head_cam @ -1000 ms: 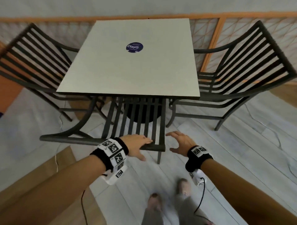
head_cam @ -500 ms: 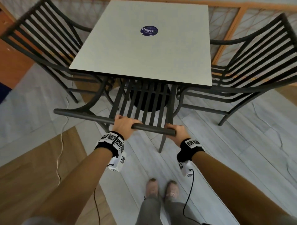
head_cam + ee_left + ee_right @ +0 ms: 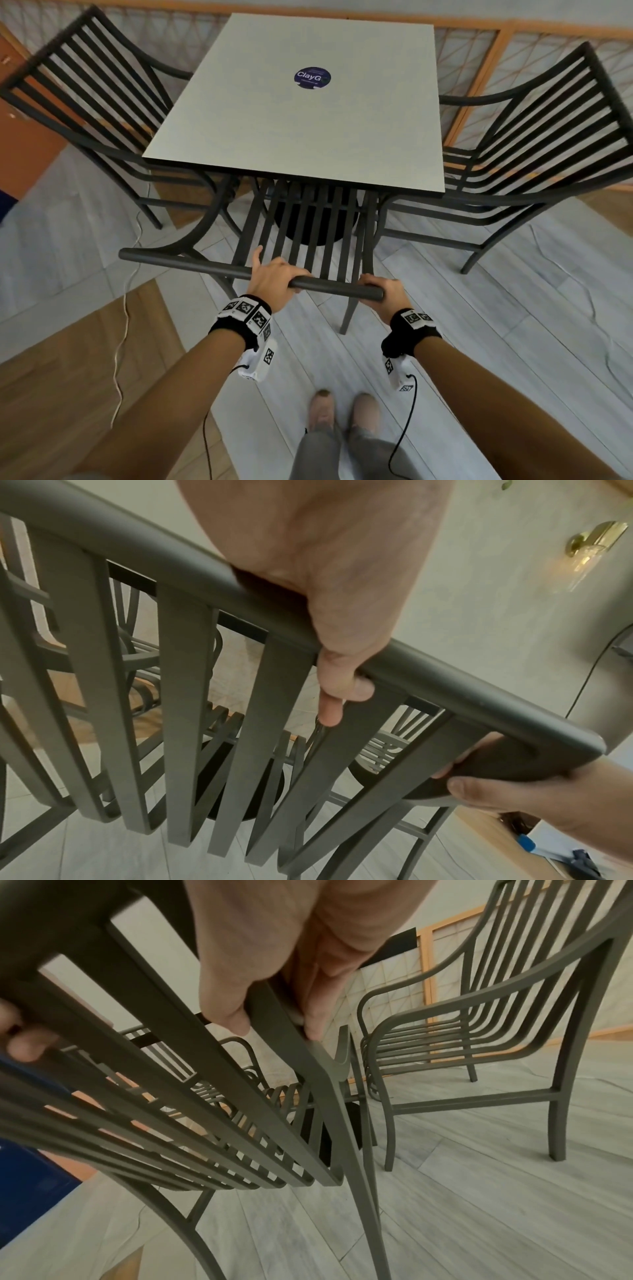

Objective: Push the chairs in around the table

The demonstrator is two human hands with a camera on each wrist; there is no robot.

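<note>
Presently, head view: near chair (image 3: pixel 308 219) tucked partly under table (image 3: pixel 308 137) — left hand (image 3: pixel 274 284) and right hand (image 3: pixel 383 291) both wrapped on its top rail (image 3: pixel 188 262) | left wrist: fingers (image 3: pixel 330 710) curled over rail, between slats | right wrist: fingers (image 3: pixel 226 1010) gripping rail end — right-side chair (image 3: pixel 514 1015) stands apart.

A round dark-blue sticker (image 3: pixel 312 77) on the pale square table (image 3: pixel 274 137) reads "ClayG" in white letters. Smaller print above and below that word is too tiny to read. No other readable text appears.
</note>
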